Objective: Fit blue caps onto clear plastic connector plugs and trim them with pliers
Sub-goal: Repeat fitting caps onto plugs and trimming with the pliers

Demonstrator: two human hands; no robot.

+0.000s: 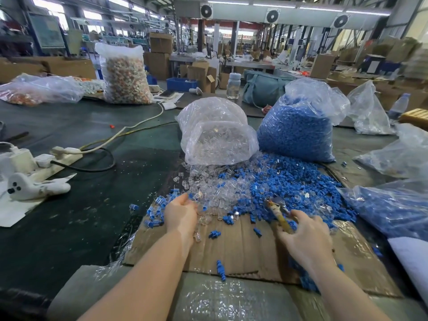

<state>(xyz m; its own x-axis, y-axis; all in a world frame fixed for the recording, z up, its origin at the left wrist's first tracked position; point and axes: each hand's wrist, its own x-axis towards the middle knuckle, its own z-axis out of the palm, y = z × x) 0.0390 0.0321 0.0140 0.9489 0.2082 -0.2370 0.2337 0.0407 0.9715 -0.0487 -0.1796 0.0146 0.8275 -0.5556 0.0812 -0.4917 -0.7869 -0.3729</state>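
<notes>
Loose clear plugs [208, 181] and blue caps [284, 181] lie heaped together on a flat sheet of cardboard [240, 249]. My left hand [181, 214] reaches into the near edge of the clear pile, its fingers curled at the plugs; what it holds is hidden. My right hand [305, 237] grips the yellowish handles of the pliers [279, 210], whose metal jaws point into the blue caps. Several capped pieces [154, 210] lie just left of my left hand.
A clear bag of plugs [217, 133] and a bag of blue caps [298, 130] stand behind the pile. More bags of blue parts [389, 209] lie to the right. A power strip [58, 156] with cables and a white device [34, 186] sit on the left.
</notes>
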